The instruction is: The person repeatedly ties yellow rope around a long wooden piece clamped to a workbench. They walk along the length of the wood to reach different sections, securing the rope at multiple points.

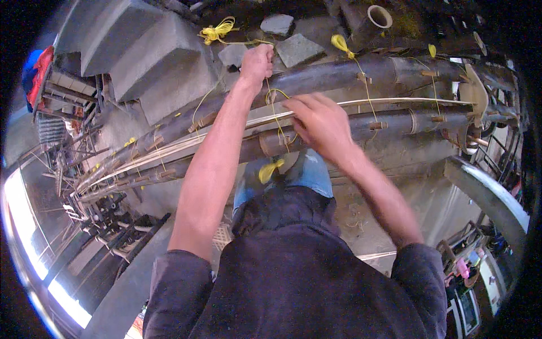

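My left hand (258,62) is closed in a fist on a yellow cord (275,116), above the far dark pole (322,72). The cord runs down from the fist across pale thin strips (248,125) to the near dark pole (316,131). Over the strips, just right of the cord, is my right hand (324,125), its fingers bent and blurred. A cord loop passes by its fingertips; whether they grip it is unclear. A yellow cord bundle (218,31) lies beyond my left fist, and another cord bundle (271,170) hangs below the near pole.
More yellow cords (368,90) join the two poles along their length. A shaped wooden end piece (475,95) crosses them at the right. Concrete steps (149,53) rise at the far left; flat stone pieces (299,50) lie behind the poles, near an open pipe (379,18).
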